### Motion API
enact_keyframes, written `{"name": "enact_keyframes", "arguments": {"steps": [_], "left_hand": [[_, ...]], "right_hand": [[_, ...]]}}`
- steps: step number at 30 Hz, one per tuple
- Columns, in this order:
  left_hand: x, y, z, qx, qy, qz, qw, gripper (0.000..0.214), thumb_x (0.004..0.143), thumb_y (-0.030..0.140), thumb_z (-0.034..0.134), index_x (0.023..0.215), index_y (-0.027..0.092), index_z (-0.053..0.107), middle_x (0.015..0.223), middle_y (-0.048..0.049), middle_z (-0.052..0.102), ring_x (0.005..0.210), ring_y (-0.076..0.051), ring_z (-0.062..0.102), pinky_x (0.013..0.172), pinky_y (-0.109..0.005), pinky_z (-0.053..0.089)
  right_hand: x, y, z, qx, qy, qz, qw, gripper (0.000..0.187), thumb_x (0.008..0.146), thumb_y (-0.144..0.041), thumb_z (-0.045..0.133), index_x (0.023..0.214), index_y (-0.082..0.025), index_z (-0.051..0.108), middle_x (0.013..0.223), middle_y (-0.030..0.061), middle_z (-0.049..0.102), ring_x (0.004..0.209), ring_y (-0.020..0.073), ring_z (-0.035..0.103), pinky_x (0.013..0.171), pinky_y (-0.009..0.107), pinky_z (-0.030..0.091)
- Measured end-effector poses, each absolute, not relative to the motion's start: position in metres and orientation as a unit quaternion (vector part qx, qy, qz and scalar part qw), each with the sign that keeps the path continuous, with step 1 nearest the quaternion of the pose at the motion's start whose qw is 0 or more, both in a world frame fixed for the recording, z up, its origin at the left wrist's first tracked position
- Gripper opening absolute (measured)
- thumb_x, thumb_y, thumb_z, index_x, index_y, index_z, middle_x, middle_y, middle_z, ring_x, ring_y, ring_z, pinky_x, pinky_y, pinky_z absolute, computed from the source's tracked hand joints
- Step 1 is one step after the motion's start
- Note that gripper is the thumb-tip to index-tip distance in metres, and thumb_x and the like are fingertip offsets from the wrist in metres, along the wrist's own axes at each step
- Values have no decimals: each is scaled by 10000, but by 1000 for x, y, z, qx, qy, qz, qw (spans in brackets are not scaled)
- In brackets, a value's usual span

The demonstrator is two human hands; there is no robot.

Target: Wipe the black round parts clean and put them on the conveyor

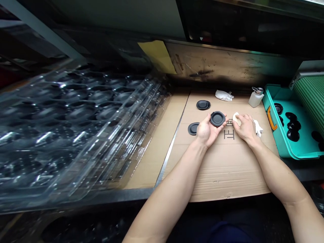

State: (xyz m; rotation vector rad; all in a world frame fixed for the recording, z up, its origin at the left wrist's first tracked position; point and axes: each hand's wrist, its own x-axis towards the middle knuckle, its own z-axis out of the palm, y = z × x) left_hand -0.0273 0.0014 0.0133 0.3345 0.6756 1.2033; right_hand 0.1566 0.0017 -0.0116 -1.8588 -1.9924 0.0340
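My left hand (208,132) holds a black round plastic cap (217,118) on its palm and fingers, flat side up. In my right hand (245,126) is a folded white cloth (236,118), pinched between thumb and fingers just right of the cap. A second black cap (193,128) lies on the cardboard, partly hidden behind my left hand. Farther back sits another black cap (203,105). A crumpled white cloth (258,128) rests beside my right hand, partly covered by it.
Clear plastic trays (101,135) with black parts are stacked on the left. A white pump bottle (256,97) and a crumpled white wipe (224,95) stand at the back. A teal bin (272,111) with several black parts is on the right, near a green conveyor belt (311,91).
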Motion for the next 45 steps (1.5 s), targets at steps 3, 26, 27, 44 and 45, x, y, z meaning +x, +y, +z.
{"name": "enact_keyframes", "arguments": {"steps": [3,26,27,44,45], "left_hand": [[-24,0,10,162,321,574,736,367,1087,368,392,1197,134,652,1136,-169,759,1033,-245,758,960,-396,592],[-12,-7,6,180,313,581,729,281,1057,378,534,1065,138,677,1035,-130,791,1088,-241,747,1018,-456,573],[-12,-8,6,181,314,581,729,273,1053,381,547,1056,141,677,1015,-121,792,1071,-237,750,1015,-460,577],[-11,-6,4,213,322,590,709,293,1050,379,558,929,135,667,900,-84,778,949,-208,762,988,-454,594],[-11,-6,4,217,323,590,708,298,1053,386,550,947,136,670,919,-92,782,959,-212,763,989,-457,592]], "right_hand": [[159,-4,3,-671,-711,-17,211,420,1032,-481,487,1232,-211,739,1314,150,653,1177,340,546,1019,476,444],[136,-11,6,-480,-803,98,338,276,1044,-303,486,1076,-221,748,1003,94,651,1006,210,619,911,337,536],[138,-9,5,-487,-797,100,343,275,1045,-297,488,1081,-215,748,1000,93,649,981,203,623,896,328,538],[147,-4,13,-457,-767,130,431,146,963,-270,598,909,-215,722,879,46,710,818,182,636,771,305,508],[149,-4,15,-474,-750,128,442,155,964,-297,603,912,-216,725,891,46,722,816,182,641,773,309,509]]}}
